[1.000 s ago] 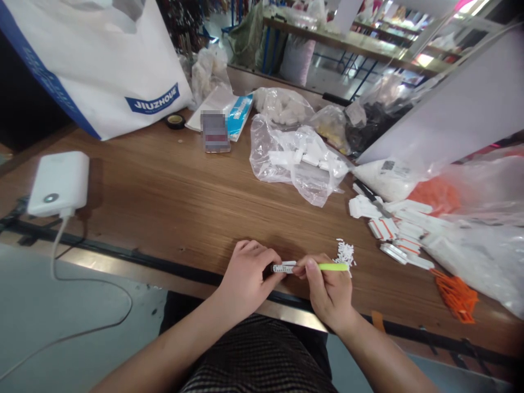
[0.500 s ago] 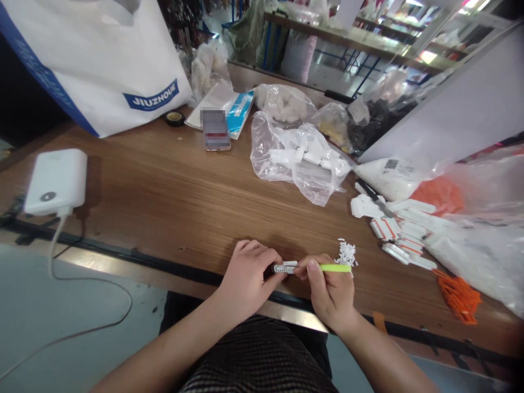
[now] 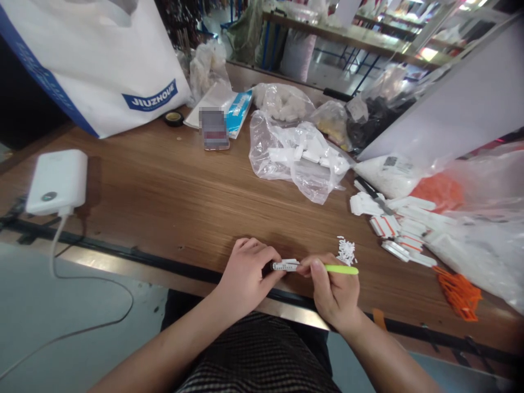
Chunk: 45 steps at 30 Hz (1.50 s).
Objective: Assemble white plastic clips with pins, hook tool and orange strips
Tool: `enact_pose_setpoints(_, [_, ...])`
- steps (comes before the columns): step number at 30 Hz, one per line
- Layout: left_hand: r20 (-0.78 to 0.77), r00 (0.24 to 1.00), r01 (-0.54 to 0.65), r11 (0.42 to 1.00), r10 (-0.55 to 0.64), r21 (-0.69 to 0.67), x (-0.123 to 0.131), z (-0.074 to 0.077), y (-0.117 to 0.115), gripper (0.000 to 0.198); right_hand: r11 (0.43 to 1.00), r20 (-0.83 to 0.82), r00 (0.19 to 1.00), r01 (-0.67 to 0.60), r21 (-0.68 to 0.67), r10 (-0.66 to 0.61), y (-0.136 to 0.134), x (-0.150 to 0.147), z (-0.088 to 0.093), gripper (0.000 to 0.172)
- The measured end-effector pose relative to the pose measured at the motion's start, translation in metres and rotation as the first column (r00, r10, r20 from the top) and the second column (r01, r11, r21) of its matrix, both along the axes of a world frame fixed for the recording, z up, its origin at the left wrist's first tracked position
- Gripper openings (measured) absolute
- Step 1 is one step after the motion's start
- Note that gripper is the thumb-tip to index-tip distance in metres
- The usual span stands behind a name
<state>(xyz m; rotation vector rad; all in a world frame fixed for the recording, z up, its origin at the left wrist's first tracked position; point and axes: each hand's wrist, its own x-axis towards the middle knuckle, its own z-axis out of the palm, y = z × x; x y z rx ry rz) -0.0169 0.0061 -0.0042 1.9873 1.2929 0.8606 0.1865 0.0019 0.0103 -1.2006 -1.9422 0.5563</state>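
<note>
Near the table's front edge, my left hand (image 3: 250, 273) pinches a small white plastic strip (image 3: 285, 266) between thumb and fingers. A row of small dark marks or holes runs along the strip's side. My right hand (image 3: 334, 286) is closed around a slim tool with a yellow-green handle (image 3: 343, 269). The handle points right, and the tool's tip lies at or close to the strip's right end; fingers partly hide it, so I cannot tell whether it touches. Just beyond my right hand lies a small pile of tiny white pieces (image 3: 346, 250).
White plastic parts (image 3: 385, 226) and orange strips (image 3: 458, 292) lie at the right beside clear bags (image 3: 483, 245). An opened plastic bag (image 3: 315, 185) of white parts sits farther back, near a phone (image 3: 215, 131) and black tape roll (image 3: 173, 118). A corded white power bank (image 3: 57, 180) stands left.
My right hand has shifted slightly right with the yellow-green tool, and more of the handle shows. My left hand keeps the white strip in nearly the same place.
</note>
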Motion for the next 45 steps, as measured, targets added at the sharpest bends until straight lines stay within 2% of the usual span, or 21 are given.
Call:
enact_pose_setpoints(4, [0.006,1.0,-0.002,1.0,0.002,0.001,0.0007,-0.0001,0.0003,0.01,0.998,0.005,1.0,0.01,-0.057,-0.01,-0.001,0.0012,-0.002,0.03])
enact_pose_setpoints(10, [0.014,1.0,-0.001,1.0,0.001,0.001,0.0002,0.0031,0.0009,0.012,0.999,0.002,1.0,0.0,-0.05,0.0,0.0002,-0.0033,0.0016,0.033])
enact_pose_setpoints(19, [-0.002,1.0,0.009,1.0,-0.009,0.006,-0.0002,-0.0023,0.0006,0.01,0.998,-0.033,0.999,0.03,-0.057,-0.032,0.0001,-0.0036,0.0011,0.034])
enact_pose_setpoints(25, [0.013,1.0,0.006,1.0,-0.007,0.007,0.0001,0.0,0.001,0.011,0.998,-0.021,0.999,0.035,-0.048,-0.036,0.0003,-0.0033,0.0001,0.032])
enact_pose_setpoints(34, [0.002,1.0,0.005,1.0,-0.005,0.002,-0.0001,-0.0007,0.0009,0.013,0.997,0.013,1.0,-0.026,-0.071,0.027,0.002,-0.0031,0.0017,0.03])
enact_pose_setpoints(40, [0.008,1.0,0.004,1.0,-0.004,0.015,-0.0008,0.0017,0.0006,0.015,0.992,0.058,0.991,-0.123,-0.034,0.125,0.0024,-0.0036,0.0052,0.025])
enact_pose_setpoints(45, [0.007,1.0,-0.004,1.0,0.004,0.008,-0.0005,0.0017,-0.0008,0.014,0.998,-0.011,0.998,-0.056,0.034,0.057,-0.0007,-0.0002,0.0017,0.024])
